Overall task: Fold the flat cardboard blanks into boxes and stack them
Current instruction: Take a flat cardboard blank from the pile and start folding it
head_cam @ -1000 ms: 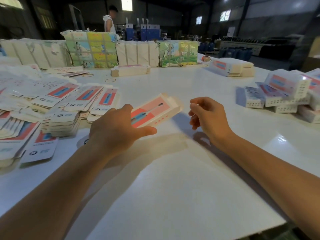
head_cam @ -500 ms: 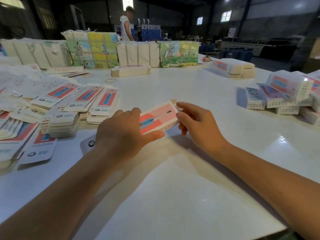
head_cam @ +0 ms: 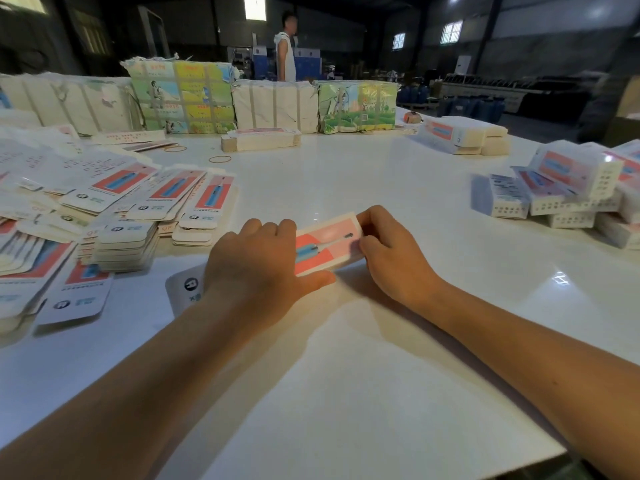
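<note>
A partly folded box (head_cam: 329, 245), pink and red with a blue toothbrush print, lies on the white table (head_cam: 346, 375) between my hands. My left hand (head_cam: 258, 265) grips its left part, thumb along the near edge; the white hang tab (head_cam: 185, 289) sticks out left of my wrist. My right hand (head_cam: 391, 252) holds the box's right end with curled fingers. Flat blanks (head_cam: 145, 202) lie fanned and piled at the left. Folded boxes (head_cam: 568, 188) are stacked at the right.
Wrapped bundles (head_cam: 183, 95) line the table's far edge, with a banded pile of blanks (head_cam: 259, 138) in front and more boxes (head_cam: 460, 135) at the far right. Rubber bands (head_cam: 220, 159) lie loose. A person (head_cam: 285, 50) stands beyond the table.
My right hand has moved in from the right and closed on the box's right end. The box has sunk towards the table. The person in the background has walked to the right.
</note>
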The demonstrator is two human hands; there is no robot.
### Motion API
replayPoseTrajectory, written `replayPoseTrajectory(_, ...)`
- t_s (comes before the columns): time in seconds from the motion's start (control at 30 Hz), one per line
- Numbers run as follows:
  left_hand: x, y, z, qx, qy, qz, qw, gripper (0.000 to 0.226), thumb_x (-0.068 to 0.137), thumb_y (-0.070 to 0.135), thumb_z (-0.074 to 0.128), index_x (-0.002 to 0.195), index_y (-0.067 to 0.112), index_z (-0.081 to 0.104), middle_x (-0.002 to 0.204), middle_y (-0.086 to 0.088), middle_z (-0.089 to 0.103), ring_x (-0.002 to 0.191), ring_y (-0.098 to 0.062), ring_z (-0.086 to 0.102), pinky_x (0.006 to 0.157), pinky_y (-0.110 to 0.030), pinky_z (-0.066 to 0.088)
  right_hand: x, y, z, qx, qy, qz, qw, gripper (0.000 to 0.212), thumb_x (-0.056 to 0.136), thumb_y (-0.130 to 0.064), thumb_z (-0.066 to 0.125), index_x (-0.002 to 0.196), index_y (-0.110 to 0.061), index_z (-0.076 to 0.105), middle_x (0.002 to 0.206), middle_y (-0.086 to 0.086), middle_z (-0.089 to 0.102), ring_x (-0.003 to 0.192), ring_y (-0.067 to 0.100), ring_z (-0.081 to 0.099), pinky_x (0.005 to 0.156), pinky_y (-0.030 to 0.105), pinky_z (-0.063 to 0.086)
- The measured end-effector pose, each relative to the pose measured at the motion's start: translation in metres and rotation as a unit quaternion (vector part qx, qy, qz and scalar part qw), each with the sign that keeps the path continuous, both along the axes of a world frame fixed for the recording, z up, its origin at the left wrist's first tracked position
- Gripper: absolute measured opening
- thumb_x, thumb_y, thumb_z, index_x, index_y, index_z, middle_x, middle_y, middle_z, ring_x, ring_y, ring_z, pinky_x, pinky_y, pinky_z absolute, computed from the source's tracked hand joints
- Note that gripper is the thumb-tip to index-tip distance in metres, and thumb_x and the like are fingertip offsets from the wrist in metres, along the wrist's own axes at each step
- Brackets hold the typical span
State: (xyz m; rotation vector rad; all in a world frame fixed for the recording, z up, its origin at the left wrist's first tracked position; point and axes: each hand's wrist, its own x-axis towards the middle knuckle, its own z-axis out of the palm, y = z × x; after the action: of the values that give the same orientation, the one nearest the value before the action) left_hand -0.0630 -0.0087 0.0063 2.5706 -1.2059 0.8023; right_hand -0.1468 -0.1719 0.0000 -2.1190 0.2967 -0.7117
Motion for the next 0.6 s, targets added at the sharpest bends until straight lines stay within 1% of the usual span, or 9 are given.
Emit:
replayPoseTrajectory(0.1,-0.003,-0.001,0.0,-0.018,0.0,-0.017,1.0,0.061,0.071,0.07,0.056,0.097,0.014,0.057,0.083,-0.002,0.063,0.065,-0.012,0.045,0.053,-0.022,0.032,-0.001,0.0,0.0,-0.056,-0.001,-0.024,0.998,0.019,0.093,-0.007,0.042,0.082,-0.023,0.045,0.078,-0.013,0.056,0.073,0.001,0.055,0.061,0.02,0.043)
replayPoseTrajectory(0.2,-0.004,-0.002,0.001,0.004,0.003,0.007,1.0,0.064,0.072,0.075,0.047,0.103,0.019,0.053,0.089,0.002,0.061,0.069,-0.011,0.044,0.054,-0.023,0.032,-0.002,-0.003,0.003,-0.085,0.011,-0.022,0.996,0.01,0.094,-0.01,0.044,0.09,-0.015,0.051,0.082,-0.003,0.061,0.074,0.015,0.057,0.067,0.033,0.046)
replayPoseTrajectory(0.3,-0.002,-0.002,0.004,0.019,0.035,0.031,0.999,0.072,0.067,0.081,0.03,0.107,0.024,0.047,0.093,0.007,0.057,0.075,-0.01,0.047,0.055,-0.022,0.034,-0.003,-0.007,0.006,-0.023,-0.009,-0.009,1.0,0.009,0.09,-0.01,0.054,0.085,-0.014,0.061,0.077,0.0,0.064,0.065,0.014,0.054,0.063,0.029,0.046)
replayPoseTrajectory(0.37,-0.002,-0.002,0.006,0.009,0.06,0.029,0.998,0.076,0.062,0.08,0.022,0.107,0.024,0.046,0.092,0.007,0.055,0.077,-0.011,0.049,0.058,-0.023,0.038,-0.004,-0.009,0.008,-0.031,-0.036,-0.038,0.998,0.004,0.087,-0.017,0.062,0.09,-0.016,0.064,0.085,0.0,0.065,0.071,0.012,0.053,0.067,0.027,0.045)
replayPoseTrajectory(0.43,-0.002,-0.001,0.008,-0.006,0.07,0.028,0.997,0.074,0.061,0.08,0.022,0.104,0.024,0.045,0.089,0.007,0.053,0.078,-0.011,0.05,0.057,-0.024,0.039,-0.004,-0.011,0.009,-0.067,-0.052,-0.095,0.992,0.029,0.085,-0.026,0.068,0.112,-0.019,0.06,0.108,-0.004,0.055,0.087,0.009,0.049,0.076,0.017,0.042)
replayPoseTrajectory(0.47,-0.002,-0.001,0.008,-0.01,0.07,0.028,0.997,0.072,0.062,0.08,0.023,0.102,0.025,0.044,0.087,0.008,0.052,0.078,-0.011,0.05,0.056,-0.024,0.037,-0.002,-0.012,0.009,-0.035,-0.05,-0.106,0.993,0.047,0.084,-0.028,0.069,0.127,-0.021,0.051,0.118,-0.005,0.046,0.095,0.009,0.047,0.081,0.017,0.041)
replayPoseTrajectory(0.53,-0.003,-0.002,0.008,-0.013,0.07,0.024,0.997,0.067,0.061,0.081,0.024,0.097,0.026,0.04,0.084,0.009,0.048,0.077,-0.011,0.049,0.053,-0.023,0.033,0.001,-0.011,0.011,0.176,-0.025,-0.058,0.982,0.072,0.084,-0.023,0.07,0.144,-0.021,0.03,0.129,0.0,0.044,0.096,0.015,0.053,0.078,0.027,0.047)
replayPoseTrajectory(0.57,-0.004,-0.002,0.008,-0.013,0.071,0.018,0.997,0.066,0.06,0.081,0.023,0.095,0.027,0.037,0.084,0.01,0.047,0.076,-0.011,0.049,0.052,-0.023,0.033,0.002,-0.01,0.011,0.308,-0.011,-0.007,0.951,0.075,0.084,-0.017,0.069,0.146,-0.019,0.026,0.127,0.005,0.051,0.09,0.019,0.06,0.073,0.032,0.052)
replayPoseTrajectory(0.6,-0.004,-0.003,0.008,-0.013,0.072,0.01,0.997,0.065,0.059,0.081,0.022,0.094,0.028,0.035,0.084,0.01,0.047,0.076,-0.01,0.049,0.051,-0.022,0.033,0.003,-0.01,0.011,0.415,-0.001,0.05,0.909,0.069,0.084,-0.01,0.067,0.143,-0.014,0.032,0.12,0.011,0.06,0.085,0.022,0.066,0.069,0.034,0.056)
